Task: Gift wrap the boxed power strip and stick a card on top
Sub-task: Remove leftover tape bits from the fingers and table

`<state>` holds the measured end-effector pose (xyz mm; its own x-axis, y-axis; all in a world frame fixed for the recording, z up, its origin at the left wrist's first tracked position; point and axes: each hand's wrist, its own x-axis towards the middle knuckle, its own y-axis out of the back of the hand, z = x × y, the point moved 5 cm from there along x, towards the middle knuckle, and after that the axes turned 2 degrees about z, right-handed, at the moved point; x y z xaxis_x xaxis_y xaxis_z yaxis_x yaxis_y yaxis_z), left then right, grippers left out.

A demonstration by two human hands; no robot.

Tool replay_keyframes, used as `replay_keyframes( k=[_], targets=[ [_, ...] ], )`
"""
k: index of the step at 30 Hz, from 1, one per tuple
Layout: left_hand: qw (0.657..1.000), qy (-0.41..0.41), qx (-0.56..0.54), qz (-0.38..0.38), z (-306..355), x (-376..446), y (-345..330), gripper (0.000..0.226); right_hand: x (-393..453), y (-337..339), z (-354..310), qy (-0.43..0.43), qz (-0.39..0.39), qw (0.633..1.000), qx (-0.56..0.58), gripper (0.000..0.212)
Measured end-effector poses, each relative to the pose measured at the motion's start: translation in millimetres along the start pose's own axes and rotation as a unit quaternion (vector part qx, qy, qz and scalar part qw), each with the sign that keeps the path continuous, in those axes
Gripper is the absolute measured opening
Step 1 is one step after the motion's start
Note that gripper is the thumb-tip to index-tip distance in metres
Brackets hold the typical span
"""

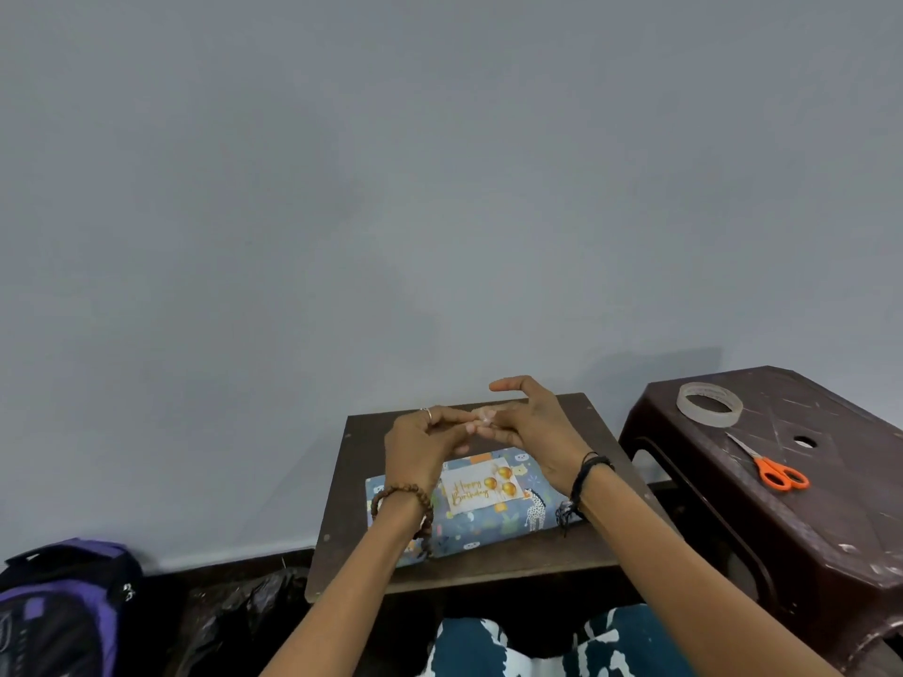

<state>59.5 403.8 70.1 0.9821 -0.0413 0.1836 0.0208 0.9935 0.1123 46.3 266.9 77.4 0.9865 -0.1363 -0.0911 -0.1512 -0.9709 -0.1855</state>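
The box wrapped in blue animal-print paper (493, 522) lies on a small brown table (488, 566). A white "Happy Birthday" card with gold balloons (481, 483) lies on top of it. Both hands hover above the far edge of the box, fingertips meeting. My left hand (422, 444) and my right hand (530, 422) pinch a small clear piece of tape (483, 418) between them. The right hand's index finger and thumb stick out above. The box's left part is hidden behind my left wrist.
A dark plastic stool (801, 520) stands to the right, carrying a roll of clear tape (709, 404) and orange-handled scissors (772, 469). A purple backpack (58, 608) sits on the floor at the left. A grey wall rises behind the table.
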Motion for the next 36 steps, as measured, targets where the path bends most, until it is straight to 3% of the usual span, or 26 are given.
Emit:
replay_keyframes(
  k=[5,9,14,20,27,31,33,36],
  targets=[
    [0.991,0.008,0.131,0.004,-21,10,41,0.006,11,-43,27,-0.055,-0.038,0.998,-0.018,0.027],
    [0.992,0.027,0.120,0.034,-38,6,100,0.017,19,-105,57,-0.131,-0.092,0.985,0.068,0.025],
    [0.981,0.136,0.014,0.140,-85,2,193,0.024,28,-201,113,-0.182,-0.145,0.970,0.076,0.017],
    [0.910,0.299,-0.111,0.266,-183,-15,270,0.024,31,-295,201,-0.276,-0.166,0.946,0.012,0.026],
    [0.824,0.477,-0.096,0.289,-305,-37,300,0.028,31,-327,318,-0.433,-0.021,0.892,0.127,0.038],
    [0.786,0.555,-0.069,0.266,-384,-70,286,0.019,42,-306,377,-0.452,0.037,0.885,0.107,0.041],
    [0.773,0.588,-0.001,0.240,-420,-92,277,0.039,48,-292,397,-0.455,0.049,0.886,0.071,0.043],
    [0.774,0.589,0.084,0.217,-408,-116,262,0.026,52,-273,417,-0.447,0.055,0.893,0.022,0.045]
  ],
)
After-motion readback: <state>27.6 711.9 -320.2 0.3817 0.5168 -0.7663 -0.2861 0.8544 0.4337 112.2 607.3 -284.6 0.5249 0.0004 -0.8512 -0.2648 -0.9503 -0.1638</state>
